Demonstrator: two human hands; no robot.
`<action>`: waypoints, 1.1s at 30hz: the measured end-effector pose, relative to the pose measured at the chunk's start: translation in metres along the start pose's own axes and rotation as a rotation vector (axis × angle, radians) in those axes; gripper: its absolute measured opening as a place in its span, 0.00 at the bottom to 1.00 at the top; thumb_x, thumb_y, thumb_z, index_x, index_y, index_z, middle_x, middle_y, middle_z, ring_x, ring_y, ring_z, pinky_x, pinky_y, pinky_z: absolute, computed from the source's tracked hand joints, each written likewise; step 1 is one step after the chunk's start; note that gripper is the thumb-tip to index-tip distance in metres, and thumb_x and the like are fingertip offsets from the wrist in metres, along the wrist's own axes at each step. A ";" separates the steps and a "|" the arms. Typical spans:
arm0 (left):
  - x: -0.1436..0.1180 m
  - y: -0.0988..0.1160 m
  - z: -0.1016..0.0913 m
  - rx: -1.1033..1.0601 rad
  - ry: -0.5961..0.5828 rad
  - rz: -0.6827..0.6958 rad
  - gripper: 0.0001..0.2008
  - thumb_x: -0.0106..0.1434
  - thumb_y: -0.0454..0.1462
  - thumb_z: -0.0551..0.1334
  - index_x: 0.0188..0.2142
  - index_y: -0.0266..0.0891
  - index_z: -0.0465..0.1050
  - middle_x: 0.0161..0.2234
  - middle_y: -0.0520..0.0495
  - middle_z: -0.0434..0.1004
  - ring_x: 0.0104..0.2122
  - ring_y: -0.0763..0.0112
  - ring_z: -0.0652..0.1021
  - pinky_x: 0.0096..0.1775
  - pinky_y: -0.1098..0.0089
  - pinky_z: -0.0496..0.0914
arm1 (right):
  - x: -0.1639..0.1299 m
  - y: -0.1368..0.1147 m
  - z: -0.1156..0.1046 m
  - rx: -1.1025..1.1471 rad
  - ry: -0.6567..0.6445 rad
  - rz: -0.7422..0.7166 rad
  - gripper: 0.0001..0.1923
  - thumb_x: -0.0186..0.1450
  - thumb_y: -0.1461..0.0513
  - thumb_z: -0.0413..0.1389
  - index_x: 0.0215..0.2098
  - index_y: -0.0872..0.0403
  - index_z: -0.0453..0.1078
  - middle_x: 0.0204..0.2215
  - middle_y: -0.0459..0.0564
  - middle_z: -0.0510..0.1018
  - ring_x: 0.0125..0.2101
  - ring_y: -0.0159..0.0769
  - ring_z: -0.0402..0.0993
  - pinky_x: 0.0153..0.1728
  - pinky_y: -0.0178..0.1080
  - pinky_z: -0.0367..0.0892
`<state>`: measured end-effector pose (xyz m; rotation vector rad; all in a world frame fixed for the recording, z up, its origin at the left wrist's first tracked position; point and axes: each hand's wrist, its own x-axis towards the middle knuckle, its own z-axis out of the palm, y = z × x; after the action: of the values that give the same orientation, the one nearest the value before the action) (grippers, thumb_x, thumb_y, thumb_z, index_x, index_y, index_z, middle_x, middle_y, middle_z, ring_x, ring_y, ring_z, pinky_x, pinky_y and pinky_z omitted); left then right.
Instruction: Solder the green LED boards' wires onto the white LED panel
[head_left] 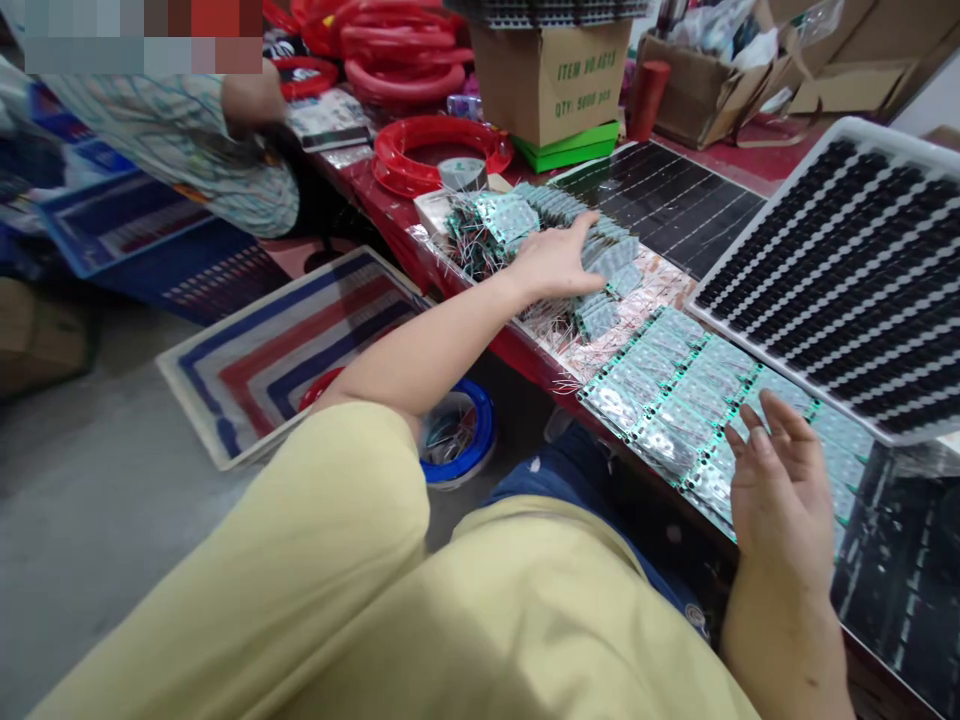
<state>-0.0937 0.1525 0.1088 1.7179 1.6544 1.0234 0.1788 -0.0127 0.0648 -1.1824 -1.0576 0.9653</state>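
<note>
Left hand rests spread, gripping nothing, on the loose circuit boards; right hand hovers open, empty, above laid-out boards. Picking stage; closing on one board is judged next.

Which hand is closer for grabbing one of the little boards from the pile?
Probably the left hand. It already rests on the pile of little boards. The right hand hovers open over the flat sheet of boards, away from the pile.

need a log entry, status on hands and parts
Left hand open, flat on heap of small grey-green circuit boards. Right hand open above laid-out board row. Nothing between.
</note>
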 end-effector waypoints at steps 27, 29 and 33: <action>-0.003 -0.036 0.027 0.854 -0.358 0.375 0.29 0.69 0.50 0.43 0.58 0.38 0.69 0.69 0.40 0.51 0.69 0.47 0.53 0.63 0.34 0.41 | 0.003 0.033 -0.165 -1.021 0.339 0.062 0.30 0.60 0.40 0.50 0.45 0.53 0.75 0.39 0.57 0.78 0.37 0.45 0.74 0.45 0.51 0.69; -0.009 -0.027 0.029 0.868 -0.329 0.371 0.30 0.70 0.50 0.43 0.61 0.37 0.65 0.70 0.38 0.50 0.69 0.48 0.52 0.63 0.34 0.39 | 0.015 0.040 -0.167 -1.062 0.325 0.079 0.30 0.61 0.40 0.48 0.45 0.53 0.75 0.41 0.57 0.77 0.37 0.45 0.73 0.46 0.50 0.67; -0.028 -0.019 0.039 0.836 -0.288 0.495 0.27 0.70 0.48 0.46 0.64 0.43 0.62 0.70 0.42 0.49 0.70 0.56 0.51 0.67 0.43 0.38 | 0.033 0.050 -0.169 -1.130 0.285 0.118 0.29 0.59 0.40 0.49 0.41 0.52 0.77 0.39 0.57 0.75 0.37 0.45 0.70 0.45 0.50 0.64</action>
<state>-0.0719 0.1316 0.0667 2.7551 1.5974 0.1993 0.3488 -0.0133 0.0088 -2.2300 -1.3317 0.1851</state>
